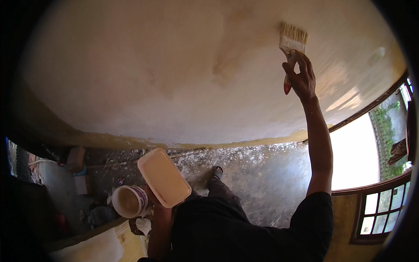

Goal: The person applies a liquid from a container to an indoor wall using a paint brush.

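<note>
My right hand (302, 77) is raised and grips a wide flat paintbrush (293, 42) by its red-tipped handle. The brush's pale bristles point up along the wall (170, 75), which carries a whitish coat with darker brownish patches. Low at my left side, my left hand (158, 201) holds a rectangular plastic tub (165, 178) from beneath; most of the fingers are hidden under it. A smooth pale layer, peach-toned in this light, shows inside the tub. Whether the bristles touch the wall I cannot tell.
A white plastic bucket (129, 201) stands beside my left hand. Blocks (81, 184) and other clutter lie farther left. White flecks spatter the concrete floor (262, 183) along the wall's foot. A bright doorway (353, 154) and a paned window (381, 209) are at right.
</note>
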Available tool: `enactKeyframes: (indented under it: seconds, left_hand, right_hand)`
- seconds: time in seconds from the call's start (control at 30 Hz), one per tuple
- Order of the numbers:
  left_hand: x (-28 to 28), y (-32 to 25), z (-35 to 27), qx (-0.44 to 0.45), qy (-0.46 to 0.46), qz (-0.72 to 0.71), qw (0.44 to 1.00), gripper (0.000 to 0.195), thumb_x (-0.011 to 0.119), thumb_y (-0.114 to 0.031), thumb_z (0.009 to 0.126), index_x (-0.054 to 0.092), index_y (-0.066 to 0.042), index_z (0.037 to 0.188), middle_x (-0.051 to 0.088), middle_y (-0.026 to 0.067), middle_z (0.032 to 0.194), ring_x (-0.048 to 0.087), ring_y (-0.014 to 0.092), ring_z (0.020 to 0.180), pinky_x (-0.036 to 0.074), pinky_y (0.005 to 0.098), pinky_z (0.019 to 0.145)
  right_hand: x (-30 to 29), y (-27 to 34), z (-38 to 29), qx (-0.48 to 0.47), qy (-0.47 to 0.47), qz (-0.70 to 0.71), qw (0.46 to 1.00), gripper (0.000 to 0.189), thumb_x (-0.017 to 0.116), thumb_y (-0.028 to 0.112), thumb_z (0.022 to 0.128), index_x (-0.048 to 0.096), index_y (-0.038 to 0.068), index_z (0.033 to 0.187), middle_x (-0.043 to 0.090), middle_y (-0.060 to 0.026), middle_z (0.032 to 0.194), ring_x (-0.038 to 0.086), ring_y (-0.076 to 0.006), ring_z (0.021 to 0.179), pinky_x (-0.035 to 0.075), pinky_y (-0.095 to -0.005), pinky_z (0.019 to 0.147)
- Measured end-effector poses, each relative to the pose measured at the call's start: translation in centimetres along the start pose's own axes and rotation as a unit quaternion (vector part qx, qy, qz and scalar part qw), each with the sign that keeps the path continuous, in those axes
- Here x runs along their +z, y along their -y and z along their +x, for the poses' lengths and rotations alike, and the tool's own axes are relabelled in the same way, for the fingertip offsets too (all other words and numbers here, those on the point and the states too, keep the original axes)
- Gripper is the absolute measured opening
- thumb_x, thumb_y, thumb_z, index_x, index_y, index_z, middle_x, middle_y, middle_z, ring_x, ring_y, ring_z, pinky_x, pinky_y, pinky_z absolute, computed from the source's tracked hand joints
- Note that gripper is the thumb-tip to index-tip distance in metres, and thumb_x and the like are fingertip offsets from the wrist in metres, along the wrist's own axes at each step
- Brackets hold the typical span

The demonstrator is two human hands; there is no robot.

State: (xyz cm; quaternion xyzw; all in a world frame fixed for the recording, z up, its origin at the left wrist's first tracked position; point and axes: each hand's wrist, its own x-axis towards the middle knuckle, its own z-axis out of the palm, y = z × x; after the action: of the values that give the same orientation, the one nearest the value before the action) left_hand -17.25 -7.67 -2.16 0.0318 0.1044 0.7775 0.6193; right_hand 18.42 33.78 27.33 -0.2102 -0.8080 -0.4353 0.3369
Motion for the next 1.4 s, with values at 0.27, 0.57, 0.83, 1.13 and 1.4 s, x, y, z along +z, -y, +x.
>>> enactKeyframes:
  seconds: [0.27,0.57,0.83,1.13,1.4]
  left_hand:
    - [-1.2,-1.2,-0.9,-0.006,0.037,0.189,0.981,0.068,0.047,-0.059,0.102,0.042,-0.012,0.152,0.056,0.0166,0.141,0.061,0.039,0.122,0.049,0.0657,0.099]
    - [-5.8,-0.5,-0.9,-0.020,0.007,0.111,0.994,0.067,0.045,-0.057,0.103,0.042,-0.011,0.152,0.056,0.0178,0.141,0.059,0.041,0.125,0.049,0.0657,0.100]
    - [1.6,0.4,-1.2,-0.015,-0.015,0.055,0.998,0.071,0.049,-0.058,0.102,0.040,-0.009,0.153,0.056,0.0209,0.141,0.064,0.043,0.118,0.054,0.0678,0.091]
    - [1.8,0.6,-0.9,-0.042,0.027,0.107,0.993,0.072,0.053,-0.058,0.101,0.036,-0.017,0.158,0.051,0.0170,0.149,0.060,0.042,0.126,0.052,0.0678,0.097]
    - [0.2,1.2,0.0,-0.030,-0.026,0.053,0.998,0.059,0.052,-0.046,0.105,0.042,-0.013,0.153,0.056,0.0162,0.141,0.064,0.038,0.117,0.055,0.0637,0.094]
  right_hand:
    - [4.9,13.4,-15.6,0.016,0.146,0.153,0.977,0.034,0.080,0.018,0.067,0.062,0.017,0.095,0.054,-0.0136,0.134,0.054,-0.0364,0.131,0.050,-0.0501,0.111]
    - [3.3,11.7,-16.8,0.096,0.341,0.414,0.839,0.028,0.074,0.003,0.080,0.076,0.012,0.107,0.070,-0.0101,0.121,0.066,-0.0322,0.118,0.058,-0.0431,0.095]
    - [-6.6,-8.6,3.0,0.285,0.226,0.410,0.836,0.025,0.076,0.011,0.092,0.074,0.003,0.115,0.076,-0.0055,0.110,0.070,-0.0164,0.101,0.055,-0.0280,0.090]
    - [-13.7,-14.3,15.2,0.085,-0.102,0.156,0.979,0.017,0.075,-0.001,0.084,0.073,0.000,0.101,0.072,-0.0131,0.108,0.070,-0.0258,0.104,0.058,-0.0346,0.088]
    - [-0.7,-1.3,-6.1,0.069,0.062,0.057,0.994,0.041,0.085,0.011,0.068,0.069,0.021,0.104,0.047,-0.0074,0.143,0.050,-0.0360,0.137,0.062,-0.0452,0.094]
